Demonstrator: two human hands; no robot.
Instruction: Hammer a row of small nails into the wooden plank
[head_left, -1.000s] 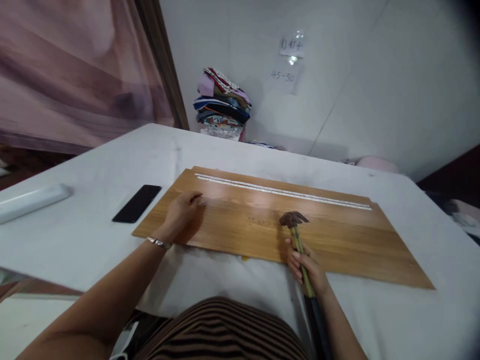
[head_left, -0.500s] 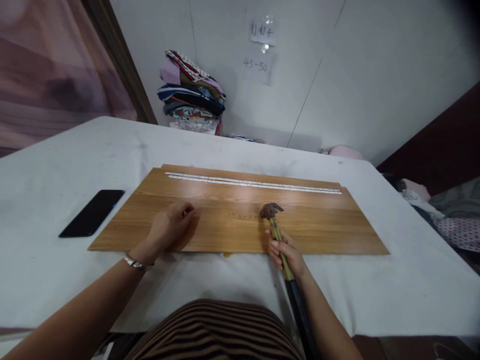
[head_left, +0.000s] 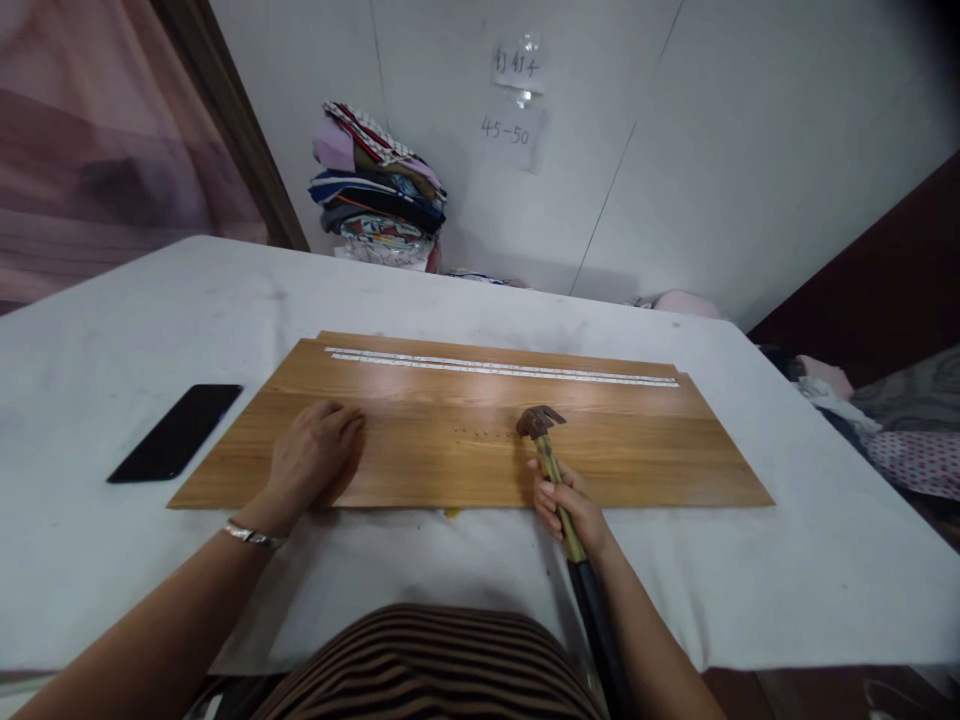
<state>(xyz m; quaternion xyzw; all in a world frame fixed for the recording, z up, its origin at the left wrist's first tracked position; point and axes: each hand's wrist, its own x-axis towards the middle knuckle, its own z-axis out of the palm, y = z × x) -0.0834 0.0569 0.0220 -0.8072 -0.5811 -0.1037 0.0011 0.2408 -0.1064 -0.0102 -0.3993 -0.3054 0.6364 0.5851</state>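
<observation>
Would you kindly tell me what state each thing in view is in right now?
Board, lying flat on the table
Hammer, held, head over the board
Right grip, closed around the hammer
Left grip, fingers bent over the board, contents hidden
Phone, lying flat, screen dark
Marked strips, laid straight along the board
Fabrics, folded and stacked
Wall signs, stuck up
</observation>
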